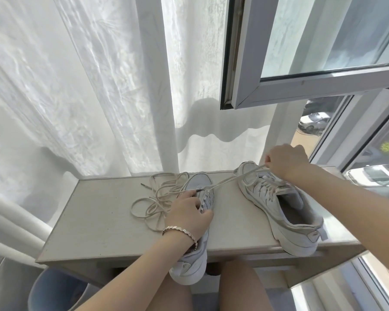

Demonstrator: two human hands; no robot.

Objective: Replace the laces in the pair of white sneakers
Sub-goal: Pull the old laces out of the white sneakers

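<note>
If the cream flat lace (229, 179) pinched by the right hand (288, 162) is jerked, the white chunky sneaker (193, 270) gripped by the left hand (189, 214) may be toppled.

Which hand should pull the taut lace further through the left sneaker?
Right. The right hand pinches the taut lace at its far end; the left hand grips the left sneaker, bracing it.

Loose lace (161, 211) beside left sneaker (200, 180); right sneaker (290, 232) laced.

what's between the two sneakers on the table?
Head view: a taut lace spans the gap, running from the left sneaker to the right hand; bare table beneath it.
</note>
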